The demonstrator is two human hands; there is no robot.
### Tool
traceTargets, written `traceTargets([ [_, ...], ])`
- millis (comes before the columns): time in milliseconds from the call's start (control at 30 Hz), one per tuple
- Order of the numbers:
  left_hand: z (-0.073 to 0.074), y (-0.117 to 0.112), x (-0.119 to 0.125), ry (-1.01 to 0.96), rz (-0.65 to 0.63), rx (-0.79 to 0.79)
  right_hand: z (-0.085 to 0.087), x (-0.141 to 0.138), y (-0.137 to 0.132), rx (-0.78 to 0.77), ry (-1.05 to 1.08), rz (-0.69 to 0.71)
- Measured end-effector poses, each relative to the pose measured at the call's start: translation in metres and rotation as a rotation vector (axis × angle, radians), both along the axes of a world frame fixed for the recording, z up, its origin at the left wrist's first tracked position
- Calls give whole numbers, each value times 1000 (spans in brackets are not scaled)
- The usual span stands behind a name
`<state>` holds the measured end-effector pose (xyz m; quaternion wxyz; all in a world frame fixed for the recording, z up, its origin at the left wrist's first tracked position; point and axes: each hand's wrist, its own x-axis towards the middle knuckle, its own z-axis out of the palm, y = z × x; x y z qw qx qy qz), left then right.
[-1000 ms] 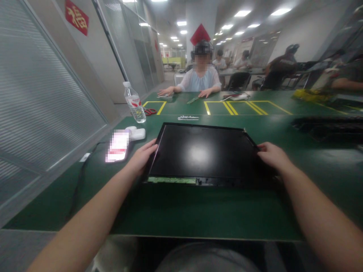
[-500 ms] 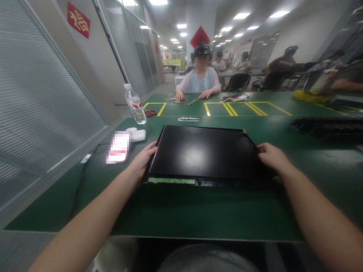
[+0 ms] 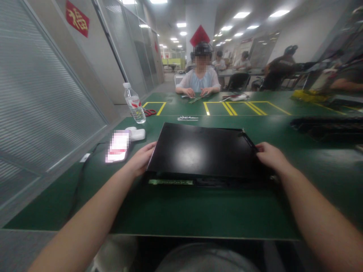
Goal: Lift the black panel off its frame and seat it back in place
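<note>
A flat black display panel [image 3: 198, 153] lies in front of me on the green table [image 3: 198, 215], its near edge raised a little over a green circuit strip [image 3: 170, 182]. My left hand [image 3: 140, 158] grips the panel's left edge with curled fingers. My right hand [image 3: 270, 156] holds the right edge, near the far right corner.
A phone [image 3: 117, 148] with a cable, a white case [image 3: 137, 134] and a water bottle [image 3: 134, 104] stand to the left. Red scissors [image 3: 149, 112] and small white parts [image 3: 187, 118] lie beyond. A black tray [image 3: 329, 126] sits at right. A person sits across the table [image 3: 200, 81].
The panel's near edge has lifted slightly and the panel looks tilted up from the table. Both my hands stay on its sides. The person opposite has drawn both hands together.
</note>
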<state>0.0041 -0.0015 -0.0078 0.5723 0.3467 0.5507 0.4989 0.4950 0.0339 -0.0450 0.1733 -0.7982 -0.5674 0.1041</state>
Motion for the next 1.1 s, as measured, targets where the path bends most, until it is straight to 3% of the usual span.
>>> traceTargets([
  [300, 6, 0, -10, 76, -38, 8, 0, -1, 1, 29, 4, 30],
  [500, -1, 5, -12, 54, -23, 58, -1, -3, 0, 3, 10, 9],
  [667, -6, 2, -10, 160, 12, 85, -1, -2, 0, 15, 23, 19],
  [933, -4, -2, -8, 317, -38, 322, 3, -6, -2, 47, 119, -29],
  [1100, -8, 1, -12, 373, -68, 406, -4, -1, 2, 101, 168, -43],
])
